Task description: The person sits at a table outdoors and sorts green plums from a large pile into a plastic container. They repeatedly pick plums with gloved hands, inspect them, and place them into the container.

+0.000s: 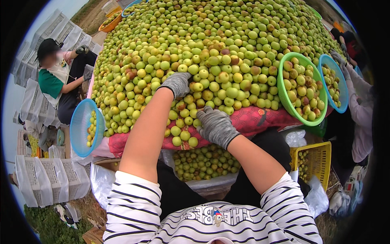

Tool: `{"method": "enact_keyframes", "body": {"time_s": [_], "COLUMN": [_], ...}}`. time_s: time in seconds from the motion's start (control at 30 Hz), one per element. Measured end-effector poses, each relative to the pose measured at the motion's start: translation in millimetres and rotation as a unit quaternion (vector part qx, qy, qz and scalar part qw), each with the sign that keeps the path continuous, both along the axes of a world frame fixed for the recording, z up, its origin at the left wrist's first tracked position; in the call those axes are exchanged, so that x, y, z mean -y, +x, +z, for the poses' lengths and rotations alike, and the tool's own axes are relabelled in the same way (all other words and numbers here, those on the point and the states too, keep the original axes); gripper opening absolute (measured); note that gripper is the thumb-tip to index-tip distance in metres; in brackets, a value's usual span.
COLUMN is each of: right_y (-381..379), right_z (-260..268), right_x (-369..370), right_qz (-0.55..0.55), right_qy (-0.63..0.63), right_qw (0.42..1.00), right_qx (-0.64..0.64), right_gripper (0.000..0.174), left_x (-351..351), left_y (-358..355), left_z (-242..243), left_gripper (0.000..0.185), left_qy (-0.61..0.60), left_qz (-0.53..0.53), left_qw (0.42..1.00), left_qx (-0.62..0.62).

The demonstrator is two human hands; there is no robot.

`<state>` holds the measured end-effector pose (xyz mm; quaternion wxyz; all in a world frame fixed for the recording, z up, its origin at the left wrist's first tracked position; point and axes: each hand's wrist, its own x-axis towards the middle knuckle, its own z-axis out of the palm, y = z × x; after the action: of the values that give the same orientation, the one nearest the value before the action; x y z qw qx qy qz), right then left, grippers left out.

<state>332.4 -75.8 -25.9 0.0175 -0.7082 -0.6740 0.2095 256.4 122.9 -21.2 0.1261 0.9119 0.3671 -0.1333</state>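
A large heap of small round green fruit [213, 61], which look like jujubes, rises before me; some are blushed brown. My left hand [175, 84], in a grey knit glove, reaches into the near slope of the heap, its fingertips partly hidden among the fruit. Lower and to the right, my gloved right hand [217, 125] is at the heap's front edge with curled fingers touching fruit. Whether either hand grips a fruit cannot be made out. Under the right hand runs a red patterned cloth [254, 120]. Several loose fruits [184, 135] lie on it between my forearms.
A green basket [281, 82] and a blue basket [344, 88] of fruit stand right; another blue basket [80, 128] stands left. Below are a plastic-lined box [213, 184] of fruit and a yellow crate [320, 164]. People sit at left [51, 82] and right [361, 122].
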Motion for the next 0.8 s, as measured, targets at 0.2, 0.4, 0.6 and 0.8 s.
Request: {"method": "enact_keyframes", "body": {"time_s": [0.2,0.4,0.6,0.8], "right_y": [0.4,21.8,49.4,41.6], "right_z": [0.8,7.4,-6.5,-13.1], "right_x": [-0.4,-13.3,-36.6,-39.5], "right_qz": [-0.003,-0.065,-0.167,-0.142], "right_qy": [-0.006,0.102,0.374,0.208], "right_qw": [1.0,0.991,0.908,0.961], "right_qx": [0.004,-0.055,0.085,0.119], "right_gripper": [0.046,0.034,0.042,0.033], "left_x": [12.2,35.9,95.8,200.0], "left_y": [-9.1,-50.5,-261.7,-470.2], "left_z": [-2.0,22.9,43.6,13.3], "left_gripper": [0.031,0.023,0.015,0.033], "left_qy": [0.008,-0.085,-0.2,-0.113], "left_qz": [0.025,0.089,0.272,0.491], "left_qw": [0.999,0.977,0.867,0.863], "left_qx": [0.031,0.175,0.367,0.016]}}
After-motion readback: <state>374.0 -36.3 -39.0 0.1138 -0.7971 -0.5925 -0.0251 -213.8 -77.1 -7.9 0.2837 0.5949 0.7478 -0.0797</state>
